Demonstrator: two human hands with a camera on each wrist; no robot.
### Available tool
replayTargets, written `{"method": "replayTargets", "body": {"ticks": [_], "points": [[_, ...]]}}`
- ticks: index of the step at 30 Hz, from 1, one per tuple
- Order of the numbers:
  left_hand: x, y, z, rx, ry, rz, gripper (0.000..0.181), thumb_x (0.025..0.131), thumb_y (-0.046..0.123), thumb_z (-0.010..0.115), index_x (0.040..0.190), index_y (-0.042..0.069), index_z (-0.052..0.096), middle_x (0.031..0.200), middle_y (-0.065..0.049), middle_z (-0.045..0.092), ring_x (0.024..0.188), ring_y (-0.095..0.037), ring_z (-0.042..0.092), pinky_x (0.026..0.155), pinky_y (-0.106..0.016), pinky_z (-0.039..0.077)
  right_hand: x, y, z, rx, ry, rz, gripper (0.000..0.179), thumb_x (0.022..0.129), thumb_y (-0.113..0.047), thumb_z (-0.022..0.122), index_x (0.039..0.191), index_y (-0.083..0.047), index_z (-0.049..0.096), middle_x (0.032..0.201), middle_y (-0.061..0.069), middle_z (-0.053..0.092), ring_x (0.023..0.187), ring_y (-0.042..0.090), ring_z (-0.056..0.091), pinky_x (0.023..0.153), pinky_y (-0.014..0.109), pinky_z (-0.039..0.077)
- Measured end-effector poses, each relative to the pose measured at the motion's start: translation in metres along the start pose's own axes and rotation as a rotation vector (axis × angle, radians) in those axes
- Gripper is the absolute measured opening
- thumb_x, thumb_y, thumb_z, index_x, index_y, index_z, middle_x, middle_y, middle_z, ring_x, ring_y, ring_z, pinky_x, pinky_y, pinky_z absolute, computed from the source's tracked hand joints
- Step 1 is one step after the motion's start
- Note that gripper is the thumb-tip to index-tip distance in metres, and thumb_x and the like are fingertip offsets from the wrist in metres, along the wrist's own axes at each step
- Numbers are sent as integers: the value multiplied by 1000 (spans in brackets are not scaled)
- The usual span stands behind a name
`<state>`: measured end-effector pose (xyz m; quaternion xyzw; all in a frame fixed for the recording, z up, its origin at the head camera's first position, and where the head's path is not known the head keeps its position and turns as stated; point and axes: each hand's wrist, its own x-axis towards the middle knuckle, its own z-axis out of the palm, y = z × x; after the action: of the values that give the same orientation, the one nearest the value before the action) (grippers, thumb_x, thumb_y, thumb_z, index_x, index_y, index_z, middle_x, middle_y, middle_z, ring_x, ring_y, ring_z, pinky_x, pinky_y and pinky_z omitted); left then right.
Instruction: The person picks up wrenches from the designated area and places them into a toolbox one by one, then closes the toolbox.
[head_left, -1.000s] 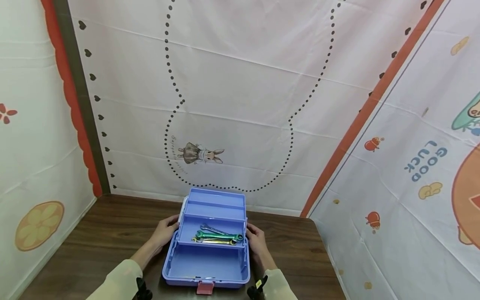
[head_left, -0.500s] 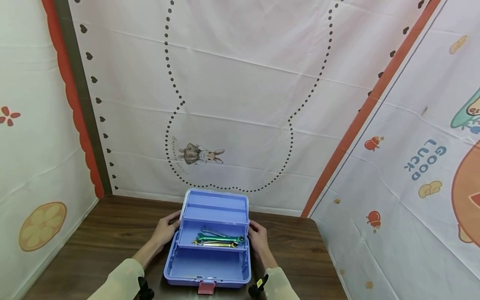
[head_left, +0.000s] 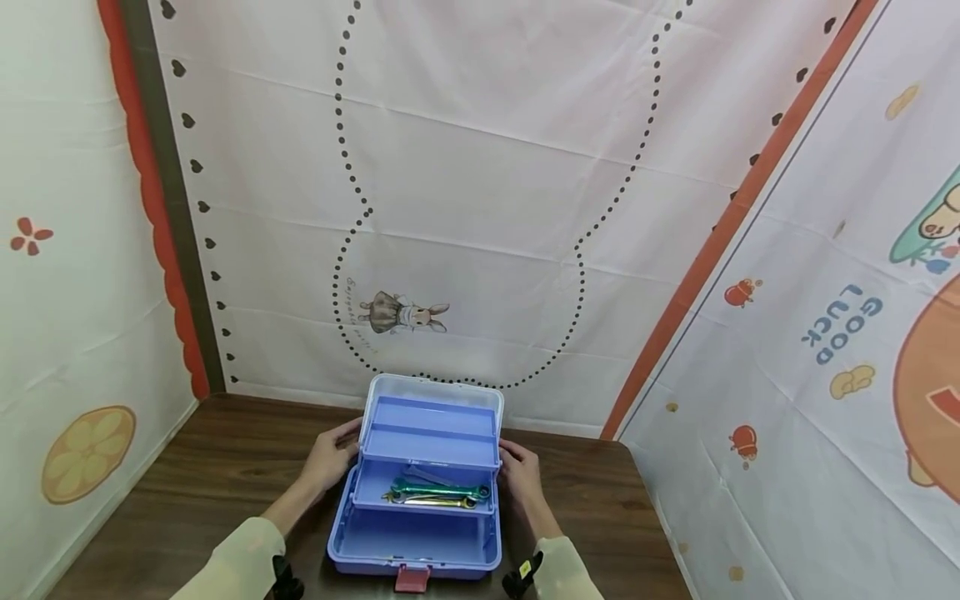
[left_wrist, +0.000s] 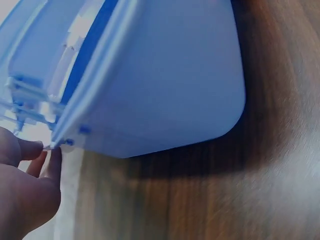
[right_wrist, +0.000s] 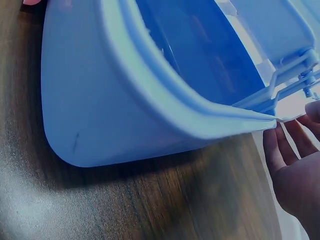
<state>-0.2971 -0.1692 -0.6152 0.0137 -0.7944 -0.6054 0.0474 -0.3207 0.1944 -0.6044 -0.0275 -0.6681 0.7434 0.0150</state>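
Note:
A blue toolbox (head_left: 367,562) with a pink latch (head_left: 412,579) stands open on the table. Its pale lid (head_left: 491,400) is raised behind two stepped trays. The upper tray (head_left: 435,454) holds nothing visible; in the lower tray (head_left: 375,492) lie a green wrench (head_left: 442,488), a yellow wrench (head_left: 450,502) and a partly covered silver wrench (head_left: 420,474). My left hand (head_left: 328,461) pinches the lid's left edge near the hinge, thumb and fingers showing in the left wrist view. On the opposite side, my right hand (head_left: 521,479) grips the right edge, its thumb partly cut off in the right wrist view.
The brown wooden table (head_left: 592,508) extends to both sides of the toolbox. White printed cloth (head_left: 480,200) hangs close behind, with more cloth at left and right. Folding tray arms (right_wrist: 290,70) stand by the right fingers.
The lid has tipped forward and more of its rim shows above the trays. Both trays have shifted slightly towards me, wrenches included. Both hands keep their hold at the sides.

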Motion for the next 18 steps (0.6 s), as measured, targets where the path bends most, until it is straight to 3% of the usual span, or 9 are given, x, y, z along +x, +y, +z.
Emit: {"method": "replayTargets", "body": {"ticks": [4,8,13,18], "points": [[-2,10,-11,63,-42,5,45,110,8,57,154,1,52,146,-27,60,130,-40,61,105,-52,54,0,-2,-4,-29,-21,-43,30,107,-7,62,127,15,68,99,7,77,78,10,70,67,24,58],[-4,23,-22,11,-111,-20,44,114,17,50,152,-4,52,145,-29,60,126,-38,64,104,-50,56,-3,-8,-9,-91,-78,-122,35,111,-12,56,121,19,68,107,20,77,88,18,75,76,28,62],[-7,39,-32,-136,-192,-90,73,113,50,47,153,-12,46,149,-32,54,135,-44,58,107,-50,53,-12,-22,-13,-235,-133,-173,48,114,-28,52,123,15,70,113,27,74,100,33,76,86,39,64],[-11,47,-35,-127,-222,-110,95,106,70,42,154,-12,43,153,-32,49,140,-47,52,108,-52,52,-20,-37,-19,-312,-246,-177,60,116,-38,44,133,15,64,128,32,68,116,40,69,100,53,57]]}}
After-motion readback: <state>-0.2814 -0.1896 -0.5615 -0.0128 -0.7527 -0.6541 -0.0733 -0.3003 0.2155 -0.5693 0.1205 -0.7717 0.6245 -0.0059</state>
